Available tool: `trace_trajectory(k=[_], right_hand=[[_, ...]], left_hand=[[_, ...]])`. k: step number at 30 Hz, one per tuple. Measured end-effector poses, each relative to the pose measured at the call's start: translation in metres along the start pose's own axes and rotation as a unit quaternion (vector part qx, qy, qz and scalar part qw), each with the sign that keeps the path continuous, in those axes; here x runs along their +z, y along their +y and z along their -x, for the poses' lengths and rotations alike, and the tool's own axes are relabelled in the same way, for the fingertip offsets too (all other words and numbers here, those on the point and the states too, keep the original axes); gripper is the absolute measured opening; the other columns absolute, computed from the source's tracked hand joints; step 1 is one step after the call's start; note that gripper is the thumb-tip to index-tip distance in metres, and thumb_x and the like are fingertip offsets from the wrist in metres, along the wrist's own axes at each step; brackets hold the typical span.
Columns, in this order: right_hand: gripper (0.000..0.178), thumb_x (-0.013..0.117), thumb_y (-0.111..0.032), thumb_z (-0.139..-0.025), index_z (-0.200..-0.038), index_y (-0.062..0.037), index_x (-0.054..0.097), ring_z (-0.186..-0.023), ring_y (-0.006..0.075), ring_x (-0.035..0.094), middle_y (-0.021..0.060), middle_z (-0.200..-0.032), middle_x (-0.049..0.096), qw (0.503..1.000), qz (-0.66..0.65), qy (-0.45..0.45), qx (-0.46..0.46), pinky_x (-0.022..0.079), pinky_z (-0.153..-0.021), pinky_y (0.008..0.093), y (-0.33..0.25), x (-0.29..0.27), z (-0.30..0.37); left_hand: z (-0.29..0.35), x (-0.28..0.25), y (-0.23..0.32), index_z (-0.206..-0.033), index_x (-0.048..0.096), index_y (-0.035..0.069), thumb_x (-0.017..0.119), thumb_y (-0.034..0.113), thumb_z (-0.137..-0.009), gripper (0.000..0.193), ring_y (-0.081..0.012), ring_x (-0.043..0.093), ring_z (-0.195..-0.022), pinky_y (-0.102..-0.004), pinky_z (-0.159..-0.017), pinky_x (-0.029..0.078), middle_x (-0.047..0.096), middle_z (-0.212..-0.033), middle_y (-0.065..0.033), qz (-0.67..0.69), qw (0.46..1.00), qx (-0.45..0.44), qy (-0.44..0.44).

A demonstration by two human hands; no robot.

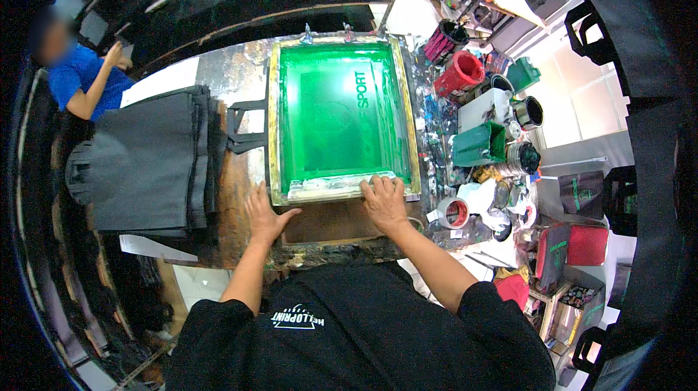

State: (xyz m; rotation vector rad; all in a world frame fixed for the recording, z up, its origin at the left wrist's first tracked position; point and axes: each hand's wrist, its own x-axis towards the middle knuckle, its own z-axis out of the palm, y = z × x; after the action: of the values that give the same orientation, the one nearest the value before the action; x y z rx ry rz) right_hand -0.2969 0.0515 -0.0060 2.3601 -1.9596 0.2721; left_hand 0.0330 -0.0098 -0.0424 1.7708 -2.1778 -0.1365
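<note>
A silk-screen frame (274, 122) lies flat on the worktable in front of me, its mesh (327, 115) green with dark lettering at the right. Under its left side stick out the dark handles (249, 105) of a fabric bag; the rest of that bag is hidden beneath. My left hand (267, 218) is spread, thumb out, beside the frame's near left corner, holding nothing. At the near edge, my right hand (384, 202) has its fingers bent over the frame's rim, right of the middle. A pale, ink-smeared strip runs along that near edge.
A stack of dark fabric bags (149, 162) covers the table's left. Along the right stand a red bucket (458, 75), a green container (476, 145), a paint-stained cup (454, 213) and several cans. Two hinge clamps (307, 33) sit at the frame's far edge. A person in blue (87, 78) stands far left.
</note>
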Motion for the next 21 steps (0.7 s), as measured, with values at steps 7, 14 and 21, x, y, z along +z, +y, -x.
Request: trace_trajectory(k=[7,14,21], right_hand=[[0.048,0.073,-0.028,-0.087,-0.131,-0.0136,0.062,-0.114,0.0297,0.057,0.0116,-0.119,0.061,0.999,-0.018,-0.043,0.005,0.037,-0.104,0.0588,0.004,-0.018,-0.014],[0.053,0.076,-0.046,-0.089,-0.128,-0.0119,0.064,-0.112,0.0296,0.056,0.0108,-0.114,0.06,0.998,-0.065,-0.018,0.014,0.033,-0.105,0.0571,0.005,-0.099,-0.051],[0.057,0.071,-0.061,-0.088,-0.112,-0.0099,0.069,-0.096,0.0299,0.057,0.0094,-0.095,0.06,0.983,0.029,0.182,-0.006,0.034,-0.097,0.0529,0.023,-0.203,-0.136]], left_hand=[[0.0,0.016,-0.024,-0.137,0.068,0.009,0.098,0.031,-0.061,0.085,-0.0376,0.053,-0.122,-0.0488,-0.101,0.041,0.06,-0.131,-0.012,0.072,0.997,0.007,-0.04],[0.01,0.004,-0.029,-0.152,0.053,-0.001,0.096,0.014,-0.073,0.091,-0.033,0.065,-0.116,-0.0464,-0.1,0.053,0.064,-0.137,-0.017,0.341,0.937,-0.07,-0.019],[-0.097,-0.136,0.073,-0.153,0.05,-0.005,0.085,0.016,-0.094,0.071,-0.0124,0.063,-0.103,-0.0281,-0.089,0.054,0.068,-0.125,-0.0076,0.495,0.854,-0.06,0.146]])
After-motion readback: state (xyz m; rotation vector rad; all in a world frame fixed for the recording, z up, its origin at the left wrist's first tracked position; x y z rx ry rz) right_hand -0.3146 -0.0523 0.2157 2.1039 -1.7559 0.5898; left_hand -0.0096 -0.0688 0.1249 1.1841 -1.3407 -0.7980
